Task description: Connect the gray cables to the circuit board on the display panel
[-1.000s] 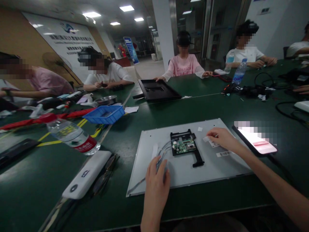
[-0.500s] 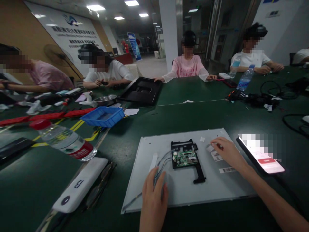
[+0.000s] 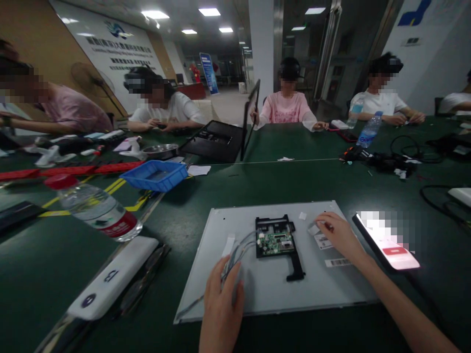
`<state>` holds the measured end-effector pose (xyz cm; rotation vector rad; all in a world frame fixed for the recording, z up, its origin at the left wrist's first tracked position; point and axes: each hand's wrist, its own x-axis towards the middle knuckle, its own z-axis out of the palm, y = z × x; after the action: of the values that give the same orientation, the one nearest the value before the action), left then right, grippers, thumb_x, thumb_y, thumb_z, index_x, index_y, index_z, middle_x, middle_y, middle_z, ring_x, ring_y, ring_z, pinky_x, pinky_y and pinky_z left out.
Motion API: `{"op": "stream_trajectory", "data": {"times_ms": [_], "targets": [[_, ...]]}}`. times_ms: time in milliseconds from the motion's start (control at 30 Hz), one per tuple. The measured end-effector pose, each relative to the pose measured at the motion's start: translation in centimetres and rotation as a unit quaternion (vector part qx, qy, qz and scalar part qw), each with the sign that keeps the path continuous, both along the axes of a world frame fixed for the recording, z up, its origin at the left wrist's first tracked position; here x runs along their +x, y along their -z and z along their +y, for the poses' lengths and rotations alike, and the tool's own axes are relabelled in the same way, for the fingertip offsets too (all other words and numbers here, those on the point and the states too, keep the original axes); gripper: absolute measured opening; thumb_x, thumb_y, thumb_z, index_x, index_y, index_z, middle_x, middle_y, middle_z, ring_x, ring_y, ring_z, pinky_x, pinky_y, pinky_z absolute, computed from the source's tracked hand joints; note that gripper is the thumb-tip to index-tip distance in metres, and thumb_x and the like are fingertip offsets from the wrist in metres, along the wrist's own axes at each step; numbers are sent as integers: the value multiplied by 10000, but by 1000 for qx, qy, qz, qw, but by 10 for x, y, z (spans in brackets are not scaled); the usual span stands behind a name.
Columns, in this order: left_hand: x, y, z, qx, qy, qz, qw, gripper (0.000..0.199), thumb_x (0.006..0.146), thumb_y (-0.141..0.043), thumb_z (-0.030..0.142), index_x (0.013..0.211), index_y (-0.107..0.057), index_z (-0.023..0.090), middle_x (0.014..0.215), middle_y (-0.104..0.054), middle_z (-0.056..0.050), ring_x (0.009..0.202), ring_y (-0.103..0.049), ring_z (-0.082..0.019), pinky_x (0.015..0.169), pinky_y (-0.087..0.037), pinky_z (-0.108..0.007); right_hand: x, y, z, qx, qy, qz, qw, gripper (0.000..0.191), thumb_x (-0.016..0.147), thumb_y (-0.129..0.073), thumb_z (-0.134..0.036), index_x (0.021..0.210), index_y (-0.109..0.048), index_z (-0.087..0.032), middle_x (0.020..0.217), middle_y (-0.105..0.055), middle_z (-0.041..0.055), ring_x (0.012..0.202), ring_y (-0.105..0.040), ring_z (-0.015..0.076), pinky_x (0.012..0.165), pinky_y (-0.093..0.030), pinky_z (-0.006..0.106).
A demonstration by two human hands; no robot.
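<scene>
A flat grey display panel lies on the table in front of me, carrying a black plastic bracket with a green circuit board. Grey cables run from the board's left side to my left hand. Its fingers are apart and rest over the cables at the panel's left part. On the right, my right hand pinches a small pale sticker beside a printed label. A barcode label lies below that hand, and a small white scrap lies left of it.
Right of the panel lies a lit phone. To the left are a water bottle, a white power bank, glasses and a blue tray. Across the table, a person holds up a black frame near a black cover.
The person opposite has raised a thin black frame upright from the black cover. My view has shifted slightly; both my hands keep about the same places on the panel.
</scene>
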<state>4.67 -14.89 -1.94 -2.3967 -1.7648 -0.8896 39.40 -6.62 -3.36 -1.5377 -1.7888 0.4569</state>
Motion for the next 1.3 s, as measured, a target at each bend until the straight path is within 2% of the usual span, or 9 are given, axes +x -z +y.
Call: {"op": "stream_trajectory", "data": {"times_ms": [267, 500, 733, 900, 1033, 1100, 1167, 1233, 1300], "targets": [[3, -8, -6, 23, 17, 1, 1000, 360, 898, -472, 215, 1256, -485, 251, 1384, -390, -95, 1292, -391, -274, 1026, -417, -502, 0, 2, -2, 11, -18, -92, 995, 232, 866, -443, -213, 962, -654, -203, 1032, -617, 77, 887, -610, 197, 824, -476, 346], [15, -14, -15, 6, 38, -18, 999, 374, 904, -472, 205, 1274, -470, 257, 1394, -382, -86, 1309, -369, -253, 1065, -376, -483, 3, -16, -11, 64, -16, -206, 976, 275, 890, -434, -260, 1036, -649, -167, 1049, -638, 97, 1001, -578, 235, 900, -444, 385], [20, -11, -15, 10, 52, -13, 999, 389, 896, -478, 187, 1282, -460, 237, 1365, -413, -97, 1301, -373, -251, 1077, -349, -480, 5, -12, -11, 45, -41, -199, 978, 278, 890, -447, -254, 1055, -654, -169, 1053, -650, 97, 1003, -585, 222, 909, -441, 375], [22, -7, -12, 22, 83, 9, 996, 355, 891, -472, 167, 1240, -488, 232, 1316, -471, -87, 1264, -414, -243, 1058, -367, -467, 2, -8, -7, 42, -48, -180, 982, 280, 888, -470, -277, 1085, -644, -182, 1093, -639, 107, 1034, -575, 237, 920, -436, 396], [26, -8, -13, 16, 84, 28, 996, 336, 891, -467, 164, 1220, -505, 219, 1278, -511, -88, 1214, -460, -243, 1031, -389, -462, 0, -4, -6, 49, -69, -161, 983, 273, 881, -490, -270, 1101, -636, -198, 1121, -630, 106, 1051, -566, 239, 925, -433, 400], [29, -17, -11, 13, 92, 45, 995, 335, 888, -467, 164, 1215, -513, 219, 1273, -521, -89, 1196, -476, -248, 1016, -400, -467, -1, -2, -5, 44, -73, -157, 984, 266, 878, -493, -261, 1094, -636, -202, 1106, -632, 106, 1037, -570, 238, 913, -439, 397], [35, -34, -3, 10, 118, 68, 991, 337, 878, -477, 163, 1207, -525, 221, 1270, -531, -86, 1179, -491, -252, 1004, -406, -469, -1, 1, -4, 41, -72, -154, 985, 263, 879, -491, -261, 1091, -635, -203, 1096, -631, 107, 1025, -573, 236, 905, -441, 391], [41, -56, 14, 16, 148, 83, 985, 333, 873, -486, 175, 1198, -541, 223, 1241, -552, -82, 1156, -509, -249, 1001, -406, -463, -2, 3, -2, 41, -69, -149, 985, 263, 881, -488, -264, 1093, -631, -201, 1098, -627, 107, 1018, -573, 234, 902, -441, 381], [48, -75, 41, 20, 168, 68, 983, 294, 882, -487, 220, 1163, -574, 213, 1172, -590, -80, 1119, -538, -231, 989, -425, -429, -3, 6, 0, 43, -63, -143, 987, 260, 879, -490, -262, 1087, -631, -194, 1095, -625, 109, 1013, -572, 233, 896, -441, 373]]}}
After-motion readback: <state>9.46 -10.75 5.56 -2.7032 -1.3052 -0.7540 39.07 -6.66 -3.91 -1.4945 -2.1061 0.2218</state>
